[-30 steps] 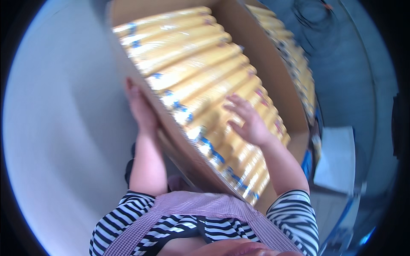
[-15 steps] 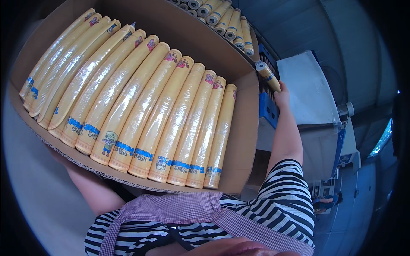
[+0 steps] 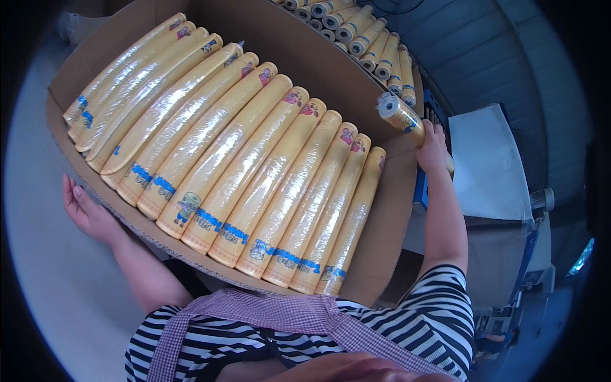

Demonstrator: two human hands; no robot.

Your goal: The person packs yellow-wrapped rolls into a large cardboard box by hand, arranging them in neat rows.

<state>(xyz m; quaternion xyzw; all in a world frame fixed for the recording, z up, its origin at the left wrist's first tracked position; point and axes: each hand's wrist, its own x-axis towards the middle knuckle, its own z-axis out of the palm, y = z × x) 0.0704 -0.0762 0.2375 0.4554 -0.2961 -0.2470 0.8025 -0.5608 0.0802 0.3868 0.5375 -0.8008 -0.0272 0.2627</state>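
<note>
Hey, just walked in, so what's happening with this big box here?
A person's right hand grips a yellow roll near the far right corner of a cardboard box. The left hand is open at the box's near left edge; whether it touches the cardboard is hard to tell. Inside, shiny-wrapped rolls lie side by side in a row. More rolls are stacked beyond the box's far wall.

The right grip [image 3: 433, 148] hides the middle of a plastic-wrapped yellow roll [image 3: 403, 119]. The top edge cuts off the cardboard carton [image 3: 286, 44] and the stacked rolls [image 3: 370, 39] beyond it. Background shapes [image 3: 498, 339] at lower right are too small to tell.
</note>
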